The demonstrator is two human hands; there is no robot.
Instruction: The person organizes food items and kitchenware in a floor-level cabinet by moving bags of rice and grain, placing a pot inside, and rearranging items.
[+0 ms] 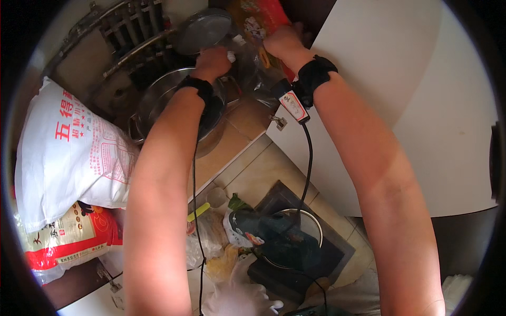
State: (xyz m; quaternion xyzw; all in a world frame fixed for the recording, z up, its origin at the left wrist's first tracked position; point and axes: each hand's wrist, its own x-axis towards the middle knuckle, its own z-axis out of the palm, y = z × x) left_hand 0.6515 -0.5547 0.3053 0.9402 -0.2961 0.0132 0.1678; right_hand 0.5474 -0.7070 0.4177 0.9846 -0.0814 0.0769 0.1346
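Note:
My left hand (213, 64) reaches over a large stainless-steel pot (156, 103) inside a low cabinet. Its fingers are bent beside a dark round lid or pan (205, 29) and a small white object (231, 57); whether it grips either is unclear. My right hand (285, 42) is closed on the side of a red printed packet (272, 14) deeper in the cabinet, some fingers hidden. Between the hands lies crumpled clear plastic (255, 75). Both wrists wear black bands, and a labelled black cable connector (294, 106) hangs at the right one.
A white cabinet door (387, 75) stands open at right, its hinge (280, 123) by the shelf (241, 124). A white flour sack (67, 154) rests on a red-and-cream bag (75, 241). On the tiled floor (253, 162) are a glass lid (318, 225), a dark green bag (245, 227) and plastic bags (209, 237).

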